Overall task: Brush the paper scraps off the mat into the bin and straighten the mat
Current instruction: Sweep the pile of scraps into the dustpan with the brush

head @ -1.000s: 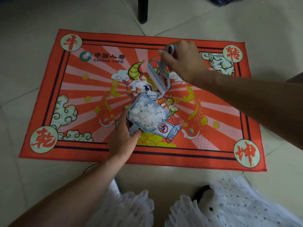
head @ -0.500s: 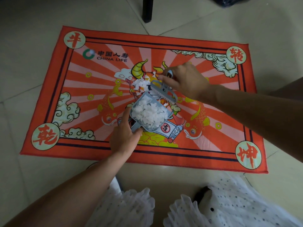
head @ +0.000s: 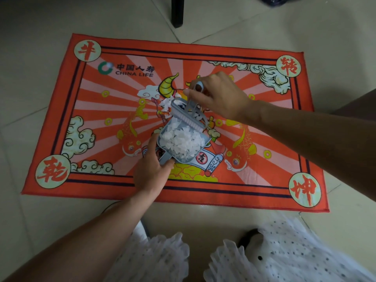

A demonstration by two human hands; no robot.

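Left hand (head: 151,169) curled round the handle of a small grey-blue dustpan (head: 184,143), gripping it from below. Dustpan resting on the middle of the orange printed mat (head: 61,110), heaped with white paper scraps (head: 181,141). Right hand (head: 218,94) just beyond the dustpan, fingers pinching the looped handle of a matching grey-blue hand brush (head: 188,117). Brush bristles down at the dustpan's open far edge, touching the scraps there. Small loose clump of scraps (head: 165,104) on the mat just left of the brush, beyond the left hand. Mat flat on the tiled floor (head: 30,47), slightly askew to the tile lines. Dark furniture leg (head: 177,11) on the floor well beyond the right hand. White dotted fabric (head: 284,251) close below both forearms.
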